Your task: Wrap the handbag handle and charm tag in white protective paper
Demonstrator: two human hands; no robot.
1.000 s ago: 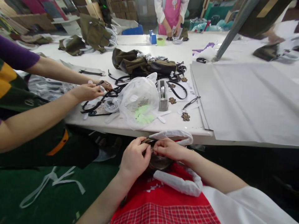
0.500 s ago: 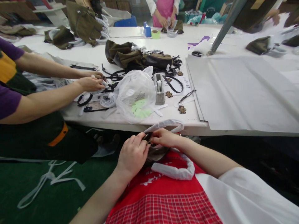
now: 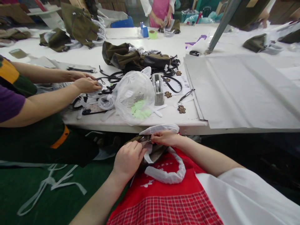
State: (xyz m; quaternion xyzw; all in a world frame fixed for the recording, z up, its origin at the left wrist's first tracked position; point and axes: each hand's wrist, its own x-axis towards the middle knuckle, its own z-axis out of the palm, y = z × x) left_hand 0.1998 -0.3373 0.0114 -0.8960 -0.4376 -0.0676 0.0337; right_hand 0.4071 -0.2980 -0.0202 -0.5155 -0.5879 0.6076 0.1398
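Note:
An olive-brown handbag (image 3: 160, 152) rests against my red apron, below the table edge. Its two handles are wrapped in white: the near handle (image 3: 176, 178) curves down over the apron, and the far handle (image 3: 161, 128) arches by the table. My left hand (image 3: 129, 157) grips the bag's left side, its fingers curled over the top. On the other side, my right hand (image 3: 164, 138) pinches at the bag's top beside a small metal fitting (image 3: 149, 141), perhaps a zipper pull. A white strip (image 3: 148, 157) hangs between the hands. My right fingertips are partly hidden.
The white table (image 3: 189, 120) bears a clear plastic bag (image 3: 133, 97) with green pieces, a tape dispenser (image 3: 158, 90), flower-shaped tags (image 3: 181, 109), black straps and olive bags (image 3: 131, 57). A co-worker's hands (image 3: 86, 83) handle straps at left. A grey post (image 3: 223, 26) stands at right.
My left hand has shifted left and down, away from my right hand, exposing more of the bag's top and the white strip. The co-worker's hands at left have moved slightly left.

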